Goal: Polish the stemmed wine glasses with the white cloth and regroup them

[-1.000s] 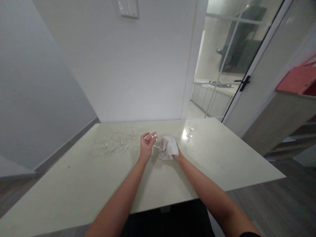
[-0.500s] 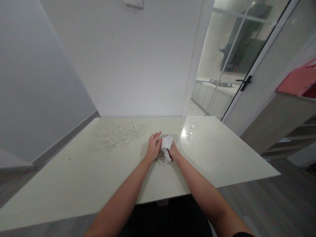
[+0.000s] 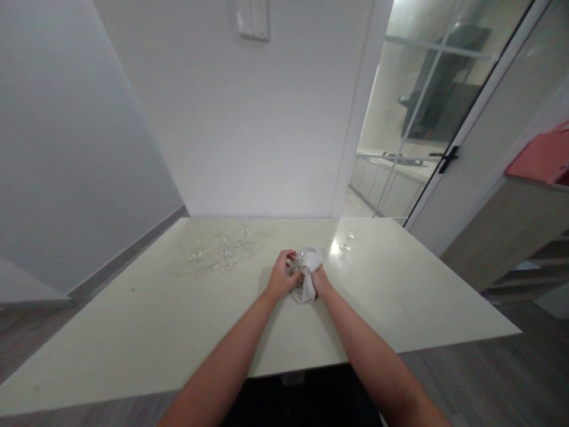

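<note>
Between my hands, above the near middle of the table, is a clear stemmed glass, partly covered by a white cloth. My left hand curls its fingers round the glass from the left. On the other side my right hand is closed on the cloth and presses it against the glass; most of its fingers are hidden behind the fabric. The stem and foot of the glass cannot be made out.
Several clear stemmed glasses stand close together at the table's back left. One more stemmed glass is at the back right, by a bright reflection. The white table meets a wall behind. A glazed door and a shelf unit are at right.
The cloth has shifted round the glass and now hangs more to its right. My left fingers have spread a little on the glass. The camera view has tilted up slightly.
</note>
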Tool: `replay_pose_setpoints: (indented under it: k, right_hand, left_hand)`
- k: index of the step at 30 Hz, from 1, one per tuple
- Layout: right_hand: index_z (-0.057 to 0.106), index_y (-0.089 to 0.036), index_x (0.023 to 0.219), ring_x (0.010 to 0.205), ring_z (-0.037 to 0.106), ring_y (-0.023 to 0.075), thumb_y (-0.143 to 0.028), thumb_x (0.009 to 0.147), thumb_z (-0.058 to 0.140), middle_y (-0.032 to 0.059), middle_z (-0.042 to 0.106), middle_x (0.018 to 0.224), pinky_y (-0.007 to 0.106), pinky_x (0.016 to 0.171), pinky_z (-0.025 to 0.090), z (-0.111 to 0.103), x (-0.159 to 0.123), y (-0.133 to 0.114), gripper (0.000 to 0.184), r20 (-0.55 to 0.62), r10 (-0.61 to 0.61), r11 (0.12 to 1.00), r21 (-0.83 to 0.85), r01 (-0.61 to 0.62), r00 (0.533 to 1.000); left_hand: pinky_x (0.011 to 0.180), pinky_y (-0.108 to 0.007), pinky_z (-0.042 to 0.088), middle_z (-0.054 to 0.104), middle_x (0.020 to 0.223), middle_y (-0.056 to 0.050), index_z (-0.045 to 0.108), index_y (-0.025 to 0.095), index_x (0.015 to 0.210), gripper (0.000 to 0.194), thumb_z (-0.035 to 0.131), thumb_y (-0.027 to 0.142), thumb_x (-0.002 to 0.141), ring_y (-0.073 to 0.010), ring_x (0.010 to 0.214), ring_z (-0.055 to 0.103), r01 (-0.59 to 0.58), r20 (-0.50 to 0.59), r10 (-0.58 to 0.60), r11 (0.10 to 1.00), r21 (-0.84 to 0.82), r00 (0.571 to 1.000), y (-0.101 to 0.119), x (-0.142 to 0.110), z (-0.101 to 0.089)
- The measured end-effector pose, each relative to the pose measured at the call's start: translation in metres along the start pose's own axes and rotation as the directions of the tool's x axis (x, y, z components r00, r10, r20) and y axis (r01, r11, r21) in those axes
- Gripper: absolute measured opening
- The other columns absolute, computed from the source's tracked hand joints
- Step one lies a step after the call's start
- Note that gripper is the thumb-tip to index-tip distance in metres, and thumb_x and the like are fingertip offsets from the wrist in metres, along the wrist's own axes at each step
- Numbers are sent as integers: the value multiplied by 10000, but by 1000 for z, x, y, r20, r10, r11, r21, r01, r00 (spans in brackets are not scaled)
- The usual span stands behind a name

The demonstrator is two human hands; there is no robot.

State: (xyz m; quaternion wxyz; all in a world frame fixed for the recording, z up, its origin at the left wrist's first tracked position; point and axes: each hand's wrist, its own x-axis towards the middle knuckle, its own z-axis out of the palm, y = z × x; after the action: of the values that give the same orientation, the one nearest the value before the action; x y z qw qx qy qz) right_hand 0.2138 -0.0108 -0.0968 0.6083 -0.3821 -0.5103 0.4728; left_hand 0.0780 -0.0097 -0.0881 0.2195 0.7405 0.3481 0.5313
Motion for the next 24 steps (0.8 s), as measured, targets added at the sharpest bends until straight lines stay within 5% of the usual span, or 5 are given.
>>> replay_pose_setpoints:
  k: [3, 7, 15, 24]
  right_hand:
    - [571, -176, 1023, 918, 623, 218, -389, 752, 564, 82, 670, 1003, 352, 836, 511, 1, 0, -1, 344, 20, 28, 991, 131, -30, 999]
    - [575, -173, 984, 872, 626, 198, -343, 695, 634, 78, 678, 976, 342, 818, 511, 2, -3, -3, 340, -21, 31, 998, 60, -30, 999]
    - [512, -181, 1075, 933, 617, 187, -272, 647, 673, 92, 649, 1073, 344, 865, 492, -4, -2, 3, 467, -66, -25, 999, -28, 23, 998]
    - [600, -178, 934, 842, 642, 193, -302, 647, 672, 57, 691, 940, 342, 813, 514, -3, 0, 1, 322, -59, -31, 1000, -4, 31, 998]
  left_hand:
    - [721, -297, 461, 565, 1096, -88, 452, 189, 1181, 500, 668, 304, 746, -192, 907, 564, 80, -19, -82, 993, -91, 996, -2, 0, 1]
    - [728, -291, 480, 576, 1121, -98, 467, 179, 1225, 413, 533, 335, 848, -179, 885, 580, 187, 37, -184, 941, -283, 982, -2, 1, 0]
    - [857, -326, 454, 488, 1150, -101, 526, 178, 1260, 424, 473, 272, 851, -207, 1024, 509, 63, 112, -49, 989, -133, 992, 0, 4, -2]
    - [647, -230, 455, 511, 1091, -68, 352, 197, 1294, 505, 548, 349, 853, -137, 805, 532, 191, 21, -192, 944, -269, 981, -1, -1, 11]
